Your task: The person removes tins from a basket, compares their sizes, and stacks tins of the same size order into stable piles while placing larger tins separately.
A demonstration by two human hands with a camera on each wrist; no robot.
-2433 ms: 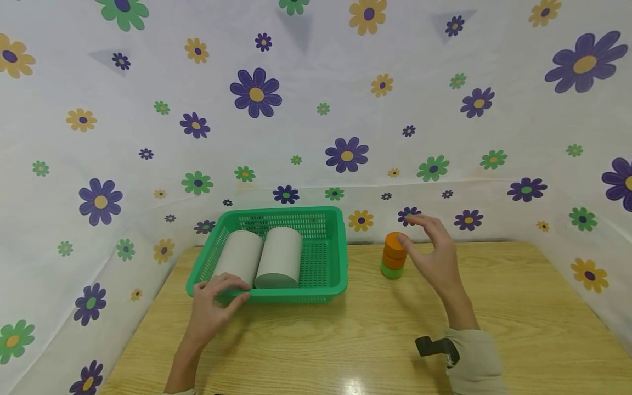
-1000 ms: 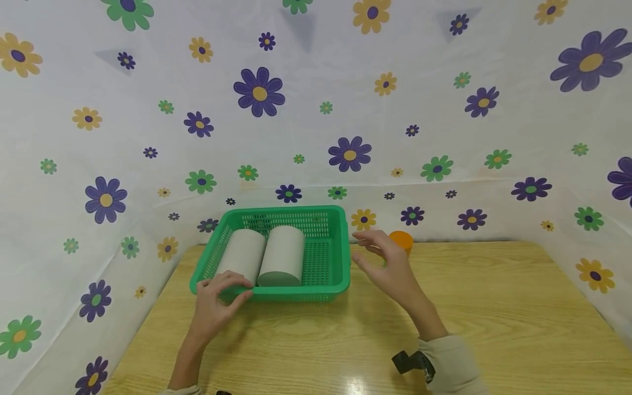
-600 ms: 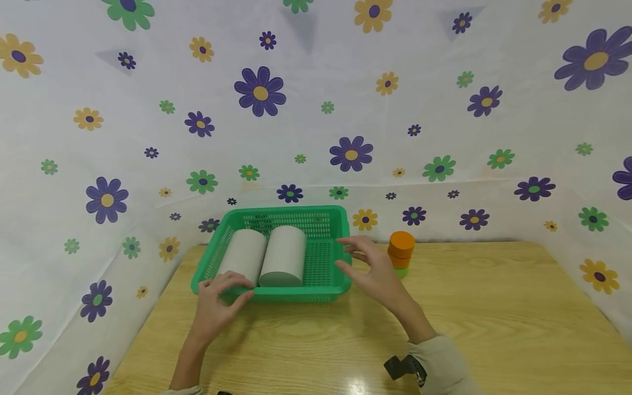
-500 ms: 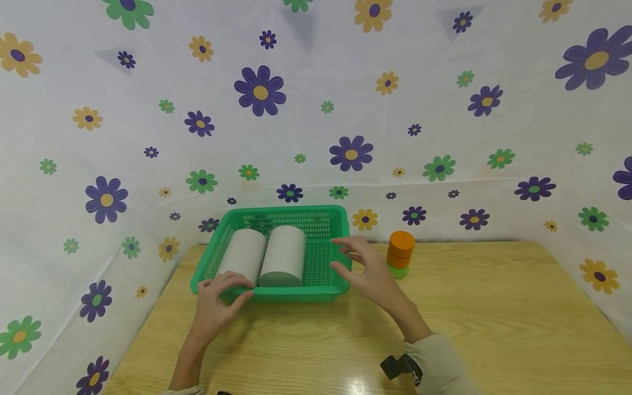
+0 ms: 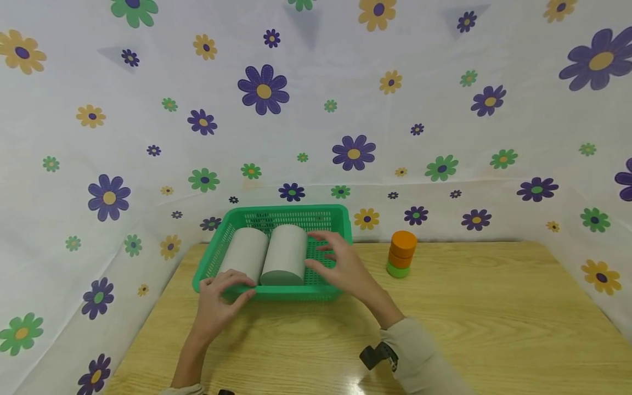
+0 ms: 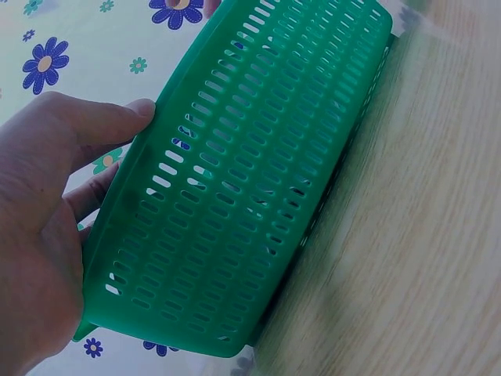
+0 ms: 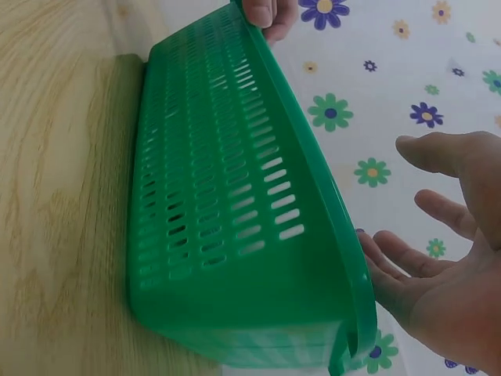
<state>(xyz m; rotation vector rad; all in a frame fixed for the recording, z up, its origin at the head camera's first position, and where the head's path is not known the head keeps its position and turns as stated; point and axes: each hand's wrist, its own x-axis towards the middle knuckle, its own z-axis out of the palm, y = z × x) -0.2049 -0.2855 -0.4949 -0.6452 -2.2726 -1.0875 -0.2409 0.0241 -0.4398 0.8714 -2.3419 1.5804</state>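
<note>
A green plastic basket [image 5: 269, 292] with slotted walls stands on the table, holding two white cylinders lying side by side: a left one [image 5: 243, 255] and a right one [image 5: 284, 255]. My left hand [image 5: 217, 307] grips the basket's front rim near its left corner. In the left wrist view, the thumb [image 6: 125, 117] lies at the rim with fingers behind it. My right hand [image 5: 343, 269] reaches over the basket's right side with fingers spread and holds nothing. Its fingertips are close to the right cylinder; whether they touch it I cannot tell.
On the wooden table [image 5: 474, 307], right of the basket, stands a short stack of round pieces [image 5: 402, 252], orange above and green at the bottom. A white flower-printed sheet [image 5: 306, 126] hangs behind the table and along its sides.
My right hand has moved left, from beside the orange and green stack to over the basket's right part. The left hand has stayed on the front rim.
</note>
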